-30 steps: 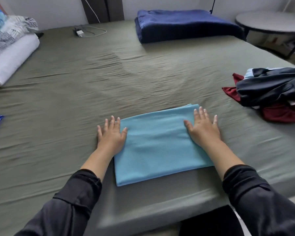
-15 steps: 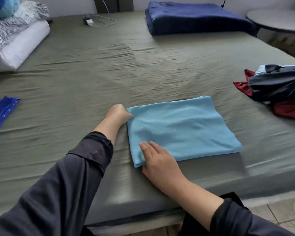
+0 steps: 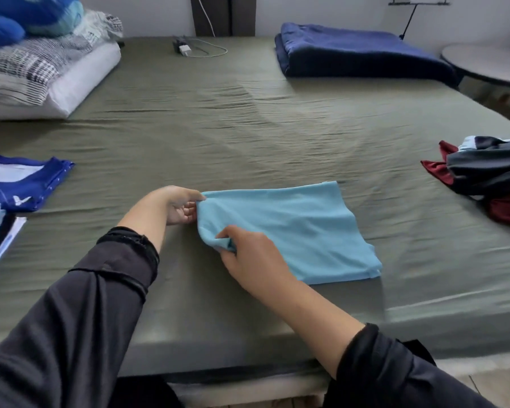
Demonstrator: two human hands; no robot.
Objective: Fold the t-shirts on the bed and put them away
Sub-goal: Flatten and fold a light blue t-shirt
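There is a single view, from a wide-angle camera worn on the person's head. It looks forward and down across the bed (image 3: pixel 248 119) from its near edge, toward the wall at the far side. It sits close above the hands: the left hand (image 3: pixel 174 206) and right hand (image 3: pixel 252 260) fill the lower middle, with both sleeves running in from the bottom corners. The wide lens bends the bed's edges outward and takes in the pillows (image 3: pixel 42 81) at far left and a round side table (image 3: pixel 489 64) at far right.

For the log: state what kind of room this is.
Most likely a bedroom: a wide bed under an olive sheet, stacked pillows at its far left corner, a folded navy blanket, and loose clothes heaped at the right.
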